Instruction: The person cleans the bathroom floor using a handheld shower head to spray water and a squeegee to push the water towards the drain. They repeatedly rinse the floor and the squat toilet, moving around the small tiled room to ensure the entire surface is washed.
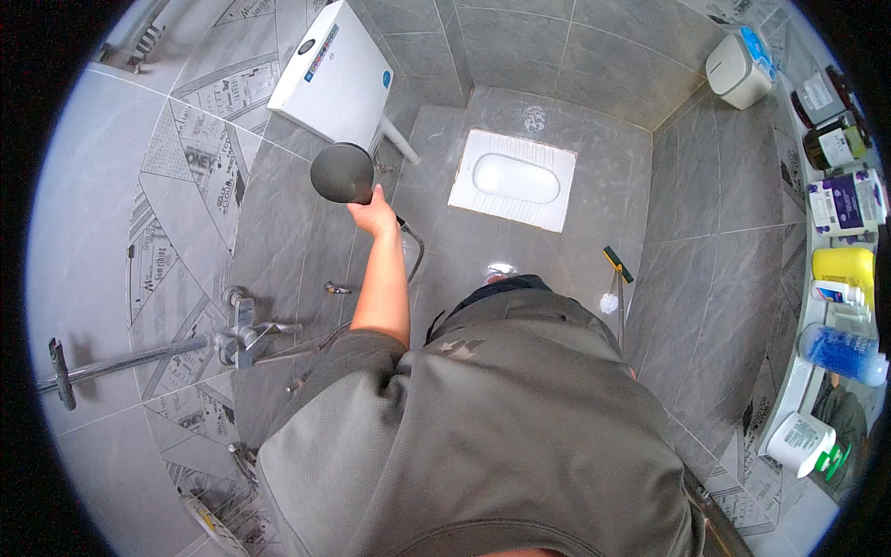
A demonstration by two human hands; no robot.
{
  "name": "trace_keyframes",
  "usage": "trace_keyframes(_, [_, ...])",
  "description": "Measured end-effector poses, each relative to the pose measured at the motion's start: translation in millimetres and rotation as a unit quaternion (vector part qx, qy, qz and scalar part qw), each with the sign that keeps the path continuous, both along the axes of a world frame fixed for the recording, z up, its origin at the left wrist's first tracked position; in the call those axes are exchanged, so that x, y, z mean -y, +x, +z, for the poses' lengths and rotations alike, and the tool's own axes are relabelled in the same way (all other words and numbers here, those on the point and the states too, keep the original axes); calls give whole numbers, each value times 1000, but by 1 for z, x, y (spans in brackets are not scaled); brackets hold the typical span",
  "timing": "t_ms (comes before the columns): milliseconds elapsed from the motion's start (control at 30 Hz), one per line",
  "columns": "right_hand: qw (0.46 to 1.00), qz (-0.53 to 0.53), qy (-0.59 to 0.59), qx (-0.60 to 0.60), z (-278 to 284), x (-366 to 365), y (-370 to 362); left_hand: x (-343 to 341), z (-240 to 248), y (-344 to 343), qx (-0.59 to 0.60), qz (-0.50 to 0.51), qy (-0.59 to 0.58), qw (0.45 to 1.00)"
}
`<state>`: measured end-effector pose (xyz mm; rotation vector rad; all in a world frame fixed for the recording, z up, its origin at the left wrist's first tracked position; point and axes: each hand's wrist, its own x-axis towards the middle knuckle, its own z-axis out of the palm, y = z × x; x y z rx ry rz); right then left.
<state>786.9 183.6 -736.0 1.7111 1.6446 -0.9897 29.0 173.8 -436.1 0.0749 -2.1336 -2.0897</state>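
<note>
My left hand is closed around the handle of a round dark shower head, held out in front of me near the left wall. A dark hose runs from beside that hand back toward the wall. Right of my body, a floor brush with a yellow and dark head stands at the foot of the right wall, its thin pole passing back beside my shirt. A sliver of skin shows near the pole; the rest of my right hand is hidden behind my torso.
Ahead lies a white squat toilet set in grey tile. A white cistern hangs on the left wall above its pipe. The shower mixer juts out at left. Along the right, a shelf bears several bottles; a white bin is beyond.
</note>
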Motion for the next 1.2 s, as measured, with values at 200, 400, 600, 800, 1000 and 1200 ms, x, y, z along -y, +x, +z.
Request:
trace_keyframes(200, [1000, 7, -2, 4, 0, 0, -3, 8, 8, 4, 21, 11, -99, 995])
trace_keyframes(400, [1000, 15, -3, 1, -5, 1, -8, 20, -3, -3, 38, 40, -86, 995])
trace_keyframes(600, [1000, 22, -1, 3, -7, -2, -8, 25, 1, 4, 50, 26, -124, 991])
trace_keyframes(800, [999, 34, -1, 0, -11, -4, -11, 33, -6, 3, 51, 5, -100, 994])
trace_keyframes(1000, [999, 43, 3, 3, -14, -6, -9, 40, -13, 2, 82, -17, -101, 991])
trace_keyframes(1200, [999, 53, 2, 2, -16, -6, -8, 47, -22, -7, 85, -26, -115, 989])
